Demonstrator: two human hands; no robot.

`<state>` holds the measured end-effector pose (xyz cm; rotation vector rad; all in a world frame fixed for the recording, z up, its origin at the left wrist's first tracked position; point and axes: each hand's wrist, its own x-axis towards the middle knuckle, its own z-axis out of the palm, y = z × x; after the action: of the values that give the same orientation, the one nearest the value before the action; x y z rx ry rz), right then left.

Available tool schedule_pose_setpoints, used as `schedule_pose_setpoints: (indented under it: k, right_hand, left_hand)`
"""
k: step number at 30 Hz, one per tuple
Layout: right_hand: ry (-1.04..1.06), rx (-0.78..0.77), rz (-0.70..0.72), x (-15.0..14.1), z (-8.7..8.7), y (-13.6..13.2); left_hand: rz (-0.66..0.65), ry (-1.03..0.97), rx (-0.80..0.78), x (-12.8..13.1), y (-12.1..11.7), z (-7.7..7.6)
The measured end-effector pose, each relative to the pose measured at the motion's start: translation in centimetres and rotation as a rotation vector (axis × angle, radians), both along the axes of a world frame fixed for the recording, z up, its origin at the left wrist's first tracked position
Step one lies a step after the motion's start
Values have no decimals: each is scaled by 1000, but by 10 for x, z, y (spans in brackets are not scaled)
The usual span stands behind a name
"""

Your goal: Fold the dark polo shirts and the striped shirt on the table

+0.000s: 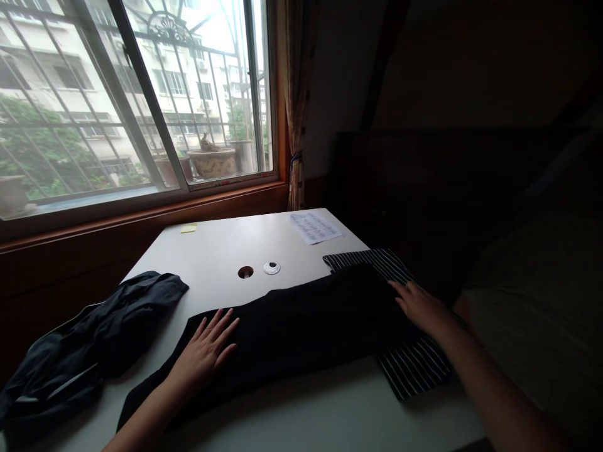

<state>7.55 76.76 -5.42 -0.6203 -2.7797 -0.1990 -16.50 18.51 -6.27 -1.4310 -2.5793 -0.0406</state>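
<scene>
A black garment (292, 333), perhaps folded trousers, stretches flat across the white table (226, 245). My left hand (210, 345) lies on its left part with the fingers spread. Over at its right end, my right hand (417, 304) rests on the dark cloth, fingers stretched out. Beneath that end is a black-and-white striped garment (414, 370), showing on both the far and near sides of the black one. Neither hand grips anything. The exact kind of the black garment is hard to make out in the dim light.
A crumpled dark garment (113, 326) lies at the table's left edge. Farther back are a cable hole (245, 272), its round white cover (272, 269), a printed sheet (315, 227) and a yellow note (189, 228). A window (188, 94) stands behind.
</scene>
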Motion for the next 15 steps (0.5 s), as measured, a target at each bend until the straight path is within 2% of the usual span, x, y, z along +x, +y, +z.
schedule_pose_setpoints:
  k: [3, 5, 7, 9, 12, 15]
  right_hand:
    - [95, 87, 85, -21, 17, -33]
    - [115, 48, 241, -43, 23, -65]
    - [47, -9, 401, -65, 22, -94]
    - [-32, -69, 464, -83, 16, -111]
    - [-106, -141, 429, -97, 7, -110]
    - [-131, -193, 364, -101, 3, -86]
  left_hand:
    - [13, 54, 18, 6, 13, 5]
    - [-13, 76, 22, 13, 27, 11]
    - [-65, 74, 14, 21, 40, 15]
    - [-111, 52, 6, 27, 49, 16]
    - [-102, 0, 15, 30, 49, 8]
    - [-42, -47, 29, 27, 39, -1]
